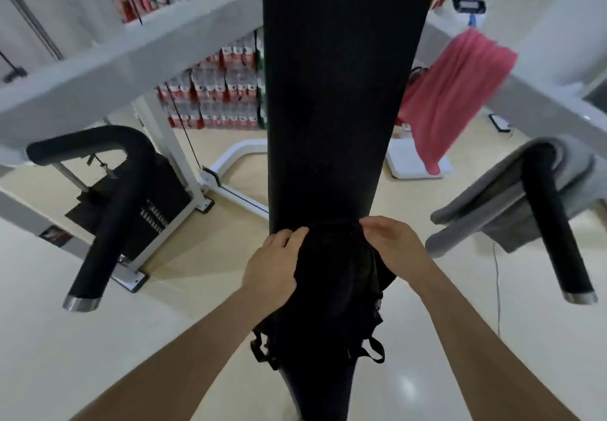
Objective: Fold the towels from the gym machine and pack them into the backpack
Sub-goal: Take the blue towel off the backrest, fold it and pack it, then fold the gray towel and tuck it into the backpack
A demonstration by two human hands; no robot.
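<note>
A black backpack (331, 289) lies on the machine's long black padded bench (338, 92), its straps hanging at the near end. My left hand (274, 264) grips the backpack's upper left edge. My right hand (391, 243) pinches the upper right edge by the top opening. A red towel (450, 98) hangs over the white frame arm at the upper right. A grey towel (512, 197) is draped over the right black handle (555, 223). The inside of the backpack is too dark to see.
The left black handle (108, 204) juts toward me. White frame beams (115, 69) cross overhead, with a black weight stack (157, 210) below on the left. Stacked packs of bottles (216, 92) stand at the back. A white scale (414, 161) sits on the cream floor.
</note>
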